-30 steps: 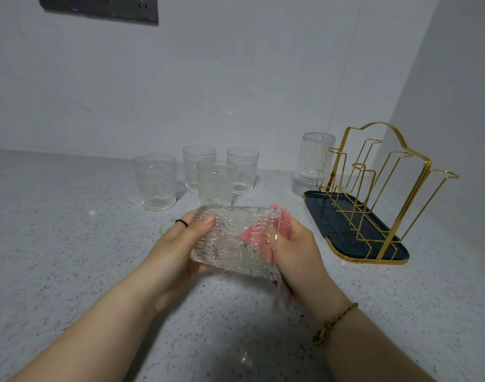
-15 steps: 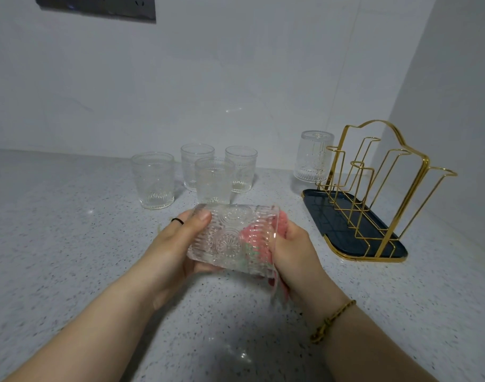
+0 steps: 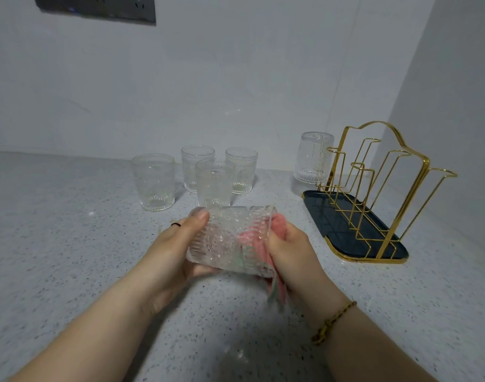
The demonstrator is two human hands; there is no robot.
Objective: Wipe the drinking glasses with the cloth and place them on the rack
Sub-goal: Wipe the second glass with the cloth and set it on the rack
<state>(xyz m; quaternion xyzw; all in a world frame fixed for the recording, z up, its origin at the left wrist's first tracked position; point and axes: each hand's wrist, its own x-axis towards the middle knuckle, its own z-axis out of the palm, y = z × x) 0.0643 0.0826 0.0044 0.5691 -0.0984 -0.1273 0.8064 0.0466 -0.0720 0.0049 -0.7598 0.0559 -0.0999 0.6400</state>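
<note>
Your L hand (image 3: 175, 255) gripped the glass (image 3: 222, 238) sideways at centre, mouth to 3 o'clock, so your R hand (image 3: 293, 255), clenched on the cloth (image 3: 278, 227), could wipe inside; rack (image 3: 373, 188) stood at 2 o'clock.

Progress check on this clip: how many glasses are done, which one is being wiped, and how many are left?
Done: one upside-down glass stands at the far end of the rack. In hand: the left hand holds the sideways glass while the right hand pushes the pink cloth into its mouth. Left: four upright glasses wait on the counter.
</note>
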